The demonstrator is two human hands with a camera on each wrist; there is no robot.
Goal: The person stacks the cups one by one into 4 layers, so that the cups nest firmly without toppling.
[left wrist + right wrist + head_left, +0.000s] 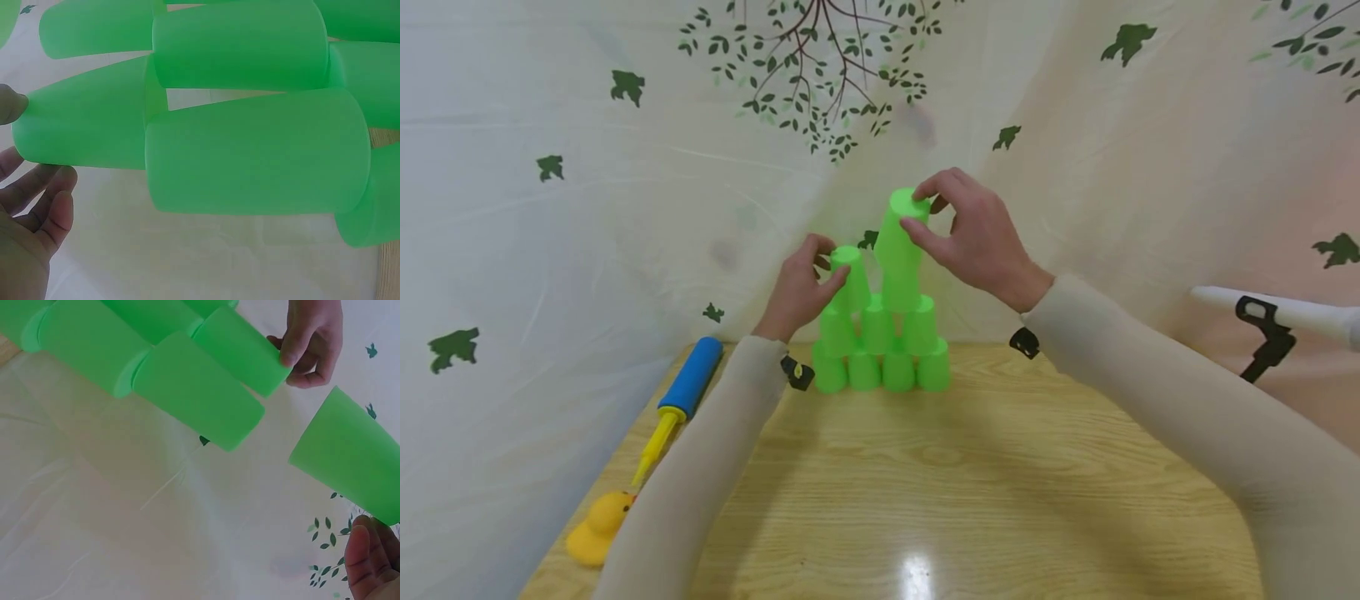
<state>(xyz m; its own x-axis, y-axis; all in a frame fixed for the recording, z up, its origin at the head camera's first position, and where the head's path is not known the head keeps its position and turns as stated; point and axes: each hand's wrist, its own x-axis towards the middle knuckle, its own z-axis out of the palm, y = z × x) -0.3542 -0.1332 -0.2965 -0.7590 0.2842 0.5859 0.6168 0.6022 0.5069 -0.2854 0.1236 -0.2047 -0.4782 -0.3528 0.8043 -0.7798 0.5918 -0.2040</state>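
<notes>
Upside-down green cups (863,372) stand in a stepped stack near the table's back edge, each row narrower than the one below. My left hand (797,287) holds the left cup (852,287) of the third row near its top, thumb on one side and fingers on the other. With thumb and fingers, my right hand (977,237) grips another green cup (904,225) by its closed end. In the right wrist view this held cup (350,456) hangs apart from the stack, beyond the third row's right cup (200,390).
A pump with blue barrel (691,377) and yellow nozzle lies along the table's left edge. A yellow rubber duck (597,533) sits partly behind the left sleeve. At right is a white tube (1311,317) with a black clamp. Patterned cloth (625,208) hangs behind the wooden table (1000,467).
</notes>
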